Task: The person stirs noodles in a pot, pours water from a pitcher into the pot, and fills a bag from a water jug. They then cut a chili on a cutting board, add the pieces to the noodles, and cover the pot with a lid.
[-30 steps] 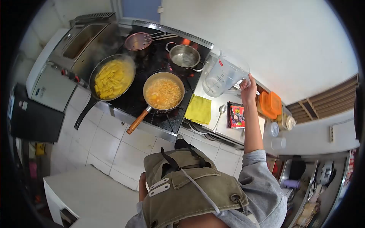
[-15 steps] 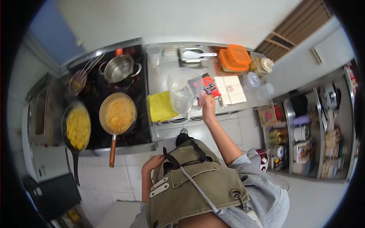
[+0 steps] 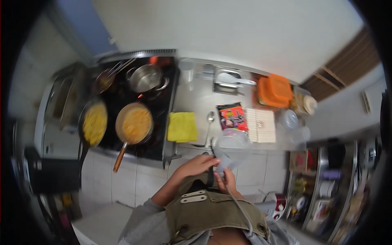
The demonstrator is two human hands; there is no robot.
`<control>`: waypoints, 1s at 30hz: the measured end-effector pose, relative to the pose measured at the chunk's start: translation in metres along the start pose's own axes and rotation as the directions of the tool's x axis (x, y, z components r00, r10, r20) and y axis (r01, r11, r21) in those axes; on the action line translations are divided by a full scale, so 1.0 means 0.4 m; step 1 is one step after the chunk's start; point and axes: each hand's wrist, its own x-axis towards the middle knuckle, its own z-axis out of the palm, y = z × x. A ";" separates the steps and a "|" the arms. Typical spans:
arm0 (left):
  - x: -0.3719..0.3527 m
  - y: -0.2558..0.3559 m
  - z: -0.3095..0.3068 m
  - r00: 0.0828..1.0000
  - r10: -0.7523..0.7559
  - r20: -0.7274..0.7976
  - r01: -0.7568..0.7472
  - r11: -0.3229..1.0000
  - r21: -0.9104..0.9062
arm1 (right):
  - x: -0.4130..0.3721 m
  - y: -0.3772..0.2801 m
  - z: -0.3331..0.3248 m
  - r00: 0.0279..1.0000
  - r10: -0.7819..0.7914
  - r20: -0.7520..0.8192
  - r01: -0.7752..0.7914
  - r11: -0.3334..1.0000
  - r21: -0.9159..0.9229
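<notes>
A clear plastic jug (image 3: 233,143) is in front of my apron, over the counter's front edge, blurred by motion. My right hand (image 3: 227,180) is closed on its lower end, close to my body. My left hand (image 3: 201,164) reaches across from the left, its fingertips closed against the same end of the jug. Just beyond the jug lies a red and black food packet (image 3: 232,117). A metal spoon (image 3: 210,122) rests left of the packet, beside a folded yellow-green cloth (image 3: 182,127).
On the black stove (image 3: 163,122) stand a pan of orange noodle-like food (image 3: 136,123), a pan of yellow food (image 3: 95,124), a steel pot (image 3: 145,78) and a strainer (image 3: 105,80). A striped cloth (image 3: 261,125), orange containers (image 3: 275,90) and clear tubs (image 3: 289,118) line the counter's right. Shelves (image 3: 322,183) stand right.
My right hand has drawn the jug from above the counter toward my body. My left hand has come up from my side to the jug. The spoon is now uncovered. The view has shifted.
</notes>
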 end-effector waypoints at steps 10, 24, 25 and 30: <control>-0.147 -0.786 0.098 0.713 -0.374 -0.594 0.113 0.896 -0.429 | 0.049 0.091 -0.068 0.956 0.188 -0.226 -0.102 0.934 0.342; -0.505 -0.976 0.040 0.304 -0.767 -0.565 -0.332 0.470 -0.818 | 0.200 0.212 -0.037 0.949 0.081 -0.306 -0.020 0.980 0.199; -0.497 -0.975 0.026 0.337 -0.768 -0.544 -0.304 0.458 -0.835 | 0.218 0.215 -0.043 0.949 0.083 -0.303 -0.021 0.979 0.201; -0.449 -0.975 -0.072 0.356 -0.786 -0.505 -0.273 0.429 -0.861 | 0.193 0.204 0.006 0.841 -0.003 -0.541 -0.095 0.984 -0.152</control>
